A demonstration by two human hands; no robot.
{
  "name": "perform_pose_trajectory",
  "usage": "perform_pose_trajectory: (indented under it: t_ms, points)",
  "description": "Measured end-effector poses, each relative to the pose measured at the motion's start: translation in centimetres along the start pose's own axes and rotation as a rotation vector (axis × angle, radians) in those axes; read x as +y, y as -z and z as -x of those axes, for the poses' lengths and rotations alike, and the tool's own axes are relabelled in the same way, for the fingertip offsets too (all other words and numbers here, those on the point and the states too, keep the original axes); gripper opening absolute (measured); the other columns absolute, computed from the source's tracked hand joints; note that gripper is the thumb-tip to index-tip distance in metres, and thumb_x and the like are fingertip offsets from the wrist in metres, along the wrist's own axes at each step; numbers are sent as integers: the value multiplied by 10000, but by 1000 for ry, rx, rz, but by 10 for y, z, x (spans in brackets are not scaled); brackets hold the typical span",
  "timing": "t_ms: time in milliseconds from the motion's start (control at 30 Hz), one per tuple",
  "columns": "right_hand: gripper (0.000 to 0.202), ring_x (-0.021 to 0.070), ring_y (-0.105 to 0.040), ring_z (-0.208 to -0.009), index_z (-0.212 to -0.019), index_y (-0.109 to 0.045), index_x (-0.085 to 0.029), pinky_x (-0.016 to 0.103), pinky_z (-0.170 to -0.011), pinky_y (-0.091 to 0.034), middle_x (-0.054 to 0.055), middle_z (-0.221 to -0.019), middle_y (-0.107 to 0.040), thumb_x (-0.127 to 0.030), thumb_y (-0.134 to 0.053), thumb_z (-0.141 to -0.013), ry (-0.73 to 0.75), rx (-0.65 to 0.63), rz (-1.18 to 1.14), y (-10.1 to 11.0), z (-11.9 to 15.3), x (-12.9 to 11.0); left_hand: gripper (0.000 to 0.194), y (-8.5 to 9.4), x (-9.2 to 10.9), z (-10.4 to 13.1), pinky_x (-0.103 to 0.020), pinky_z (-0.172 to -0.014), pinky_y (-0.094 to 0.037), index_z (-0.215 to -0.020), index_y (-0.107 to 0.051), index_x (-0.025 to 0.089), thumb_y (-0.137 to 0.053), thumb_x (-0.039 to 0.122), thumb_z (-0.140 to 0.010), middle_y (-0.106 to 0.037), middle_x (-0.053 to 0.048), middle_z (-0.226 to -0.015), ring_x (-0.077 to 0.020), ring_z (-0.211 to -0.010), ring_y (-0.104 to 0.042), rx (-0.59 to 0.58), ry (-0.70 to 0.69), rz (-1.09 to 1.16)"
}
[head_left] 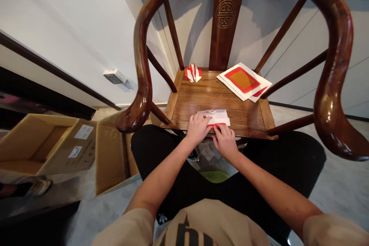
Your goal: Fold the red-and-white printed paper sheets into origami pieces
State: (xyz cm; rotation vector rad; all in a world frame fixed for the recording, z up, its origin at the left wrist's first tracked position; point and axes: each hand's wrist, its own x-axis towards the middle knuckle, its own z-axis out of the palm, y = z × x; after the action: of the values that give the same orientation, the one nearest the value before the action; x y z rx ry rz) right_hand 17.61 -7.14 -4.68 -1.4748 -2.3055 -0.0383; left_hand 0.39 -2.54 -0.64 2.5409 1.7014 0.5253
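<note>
A partly folded white sheet of paper with red along its front edge lies near the front of the wooden chair seat. My left hand rests on the paper's left part, its fingers closed on the folded edge. At the front edge, my right hand pinches the red strip between thumb and fingers, close beside the left fingertips. A red and white folded paper piece stands at the back left of the seat. At the back right lie several overlapping white sheets printed in red and orange-brown.
Curved wooden armrests surround the seat on both sides. Open cardboard boxes stand on the floor at left, with another person's shoe nearby. A green object is under the chair, and a socket juts from the wall.
</note>
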Motion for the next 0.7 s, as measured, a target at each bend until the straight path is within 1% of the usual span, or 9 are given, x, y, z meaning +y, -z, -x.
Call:
perform_pose_trajectory:
  t_ms: [100,167,267,333,533,633,700]
  points:
    - [438,303,-447,-1269,-1337,-564,-89,442,-1000,-313,168,-1376,-570,-294,-495,-955,37,-14,-3,-1,1,1,248,-4,12,13,-439,-884,-391,-1166,-659,255,-534,327,-964,-628,-97,-1163,-270,-1076,-546,73,-32,-78]
    - [434,293,-459,-1260,-1335,-562,-85,440,-1017,-308,166,-1359,-585,-278,-498,-951,54,-29,-18,0,0,3,232,-10,17,21,-437,-857,-391,-1119,-672,248,-491,292,-981,-643,-92,-1133,-260,-1031,-558,61,-54,-107]
    - [436,292,-469,-1252,-1333,-561,-82,438,-1039,-301,166,-1344,-597,-266,-508,-941,59,-26,-38,0,-1,5,270,-19,21,30,-424,-832,-406,-1183,-649,209,-484,253,-974,-659,-101,-1105,-254,-990,-570,8,-72,-126]
    - [433,288,-479,-1242,-1332,-560,-83,435,-1050,-295,164,-1333,-608,-266,-503,-944,60,-10,-54,-1,-1,5,317,-22,23,34,-415,-844,-419,-1246,-615,177,-489,242,-963,-658,-111,-1136,-254,-1006,-575,-8,-62,-121]
    - [428,274,-490,-1241,-1334,-556,-109,450,-1075,-259,153,-1333,-615,-259,-509,-937,67,9,-82,-6,0,7,471,-21,29,49,-434,-990,-410,-1388,-502,132,-510,274,-938,-599,-138,-1319,-269,-1193,-532,-30,-34,-85]
    - [444,279,-489,-1243,-1344,-551,-104,466,-1096,-234,167,-1336,-610,-272,-512,-935,63,9,-74,-7,2,8,535,-24,30,56,-463,-1108,-338,-1430,-460,110,-514,282,-927,-566,-152,-1370,-287,-1290,-480,-52,-53,-86]
    - [448,285,-483,-1250,-1345,-555,-103,474,-1107,-222,176,-1343,-602,-283,-509,-938,60,10,-57,-7,3,7,553,-26,31,59,-501,-1154,-283,-1450,-440,112,-501,282,-928,-545,-160,-1401,-300,-1339,-442,-62,-50,-89]
